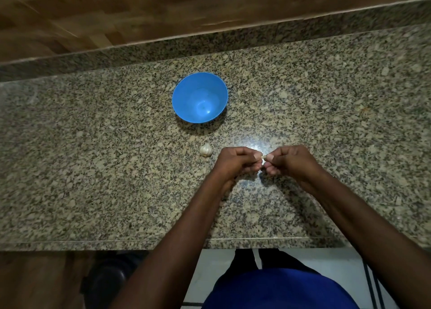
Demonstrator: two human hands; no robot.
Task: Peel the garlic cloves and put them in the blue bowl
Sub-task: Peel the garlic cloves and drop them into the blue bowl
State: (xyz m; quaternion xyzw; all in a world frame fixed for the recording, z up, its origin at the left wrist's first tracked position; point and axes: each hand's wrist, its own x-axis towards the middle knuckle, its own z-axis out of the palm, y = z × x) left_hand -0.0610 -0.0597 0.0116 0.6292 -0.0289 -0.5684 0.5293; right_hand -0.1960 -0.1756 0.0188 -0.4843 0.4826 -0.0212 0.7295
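Across the whole width of the view runs the speckled stone counter, and we stand at its near edge with both arms reaching over it. Toward the far side sits the blue bowl, upright and with nothing we can make out inside, well apart from our hands, likely left there as the drop spot for finished cloves. Our left hand and right hand meet above the near middle, fingers curled, together pinching one small garlic clove between them, probably so each can pull skin against the other. Just left of our left hand rests the garlic bulb, close by for the next clove.
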